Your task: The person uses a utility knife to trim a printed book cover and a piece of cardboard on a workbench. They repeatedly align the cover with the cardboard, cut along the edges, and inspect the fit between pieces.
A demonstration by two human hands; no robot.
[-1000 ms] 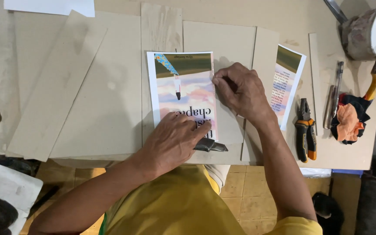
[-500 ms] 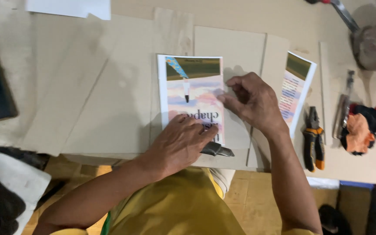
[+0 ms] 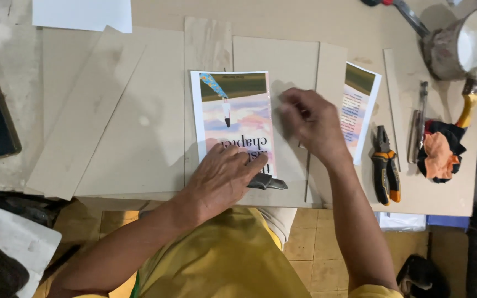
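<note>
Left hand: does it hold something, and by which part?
The left hand holds a dark utility knife by its handle, while resting on the printed cover sheet. The hand hides most of the handle.

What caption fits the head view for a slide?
Left hand presses a printed cover sheet onto greyboard, gripping a utility knife; right hand rests beside the sheet's edge, pliers nearby.

A printed paper cover sheet (image 3: pixel 233 118) lies on grey cardboard panels (image 3: pixel 139 127) spread over the wooden table (image 3: pixel 327 22). The left hand (image 3: pixel 222 176) rests on the sheet's near edge, over a dark metal cutter (image 3: pixel 269 183); the right hand (image 3: pixel 311 122) lies just right of the sheet. Further right lie a second printed strip (image 3: pixel 359 105), orange-handled pliers (image 3: pixel 385 168), then a crumpled orange-and-black cloth (image 3: pixel 440 152). A glue-smeared pot (image 3: pixel 465 44) stands behind the cloth.
</note>
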